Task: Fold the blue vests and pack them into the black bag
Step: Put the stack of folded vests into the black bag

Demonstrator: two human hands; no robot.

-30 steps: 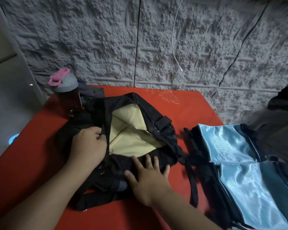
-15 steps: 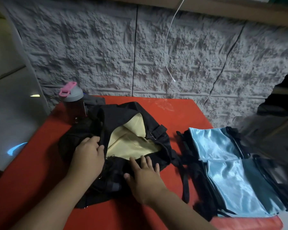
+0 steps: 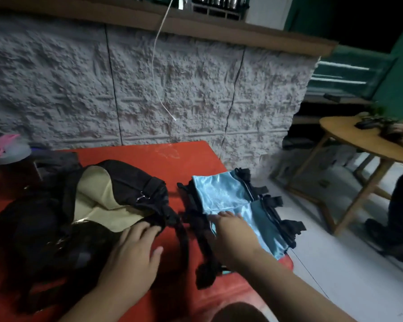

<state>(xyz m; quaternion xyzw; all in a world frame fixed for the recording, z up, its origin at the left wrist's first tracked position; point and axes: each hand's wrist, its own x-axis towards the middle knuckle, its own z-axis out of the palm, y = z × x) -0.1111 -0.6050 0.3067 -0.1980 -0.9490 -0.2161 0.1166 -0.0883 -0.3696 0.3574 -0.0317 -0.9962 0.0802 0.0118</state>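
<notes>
The black bag lies open on the red table, its beige lining showing. My left hand rests on the bag's near rim by the opening, fingers spread and curled over the fabric. A stack of folded shiny blue vests with black straps sits at the table's right edge. My right hand lies flat on the nearer vest, fingers apart, gripping nothing that I can see.
A bottle with a grey lid and pink cap stands at the far left behind the bag. A rough grey wall backs the table, with a white cable hanging down it. A round wooden table stands to the right over pale floor.
My right hand left the bag and moved right onto the blue vests. My left hand slid right along the bag's near rim. The view turned to the right.
</notes>
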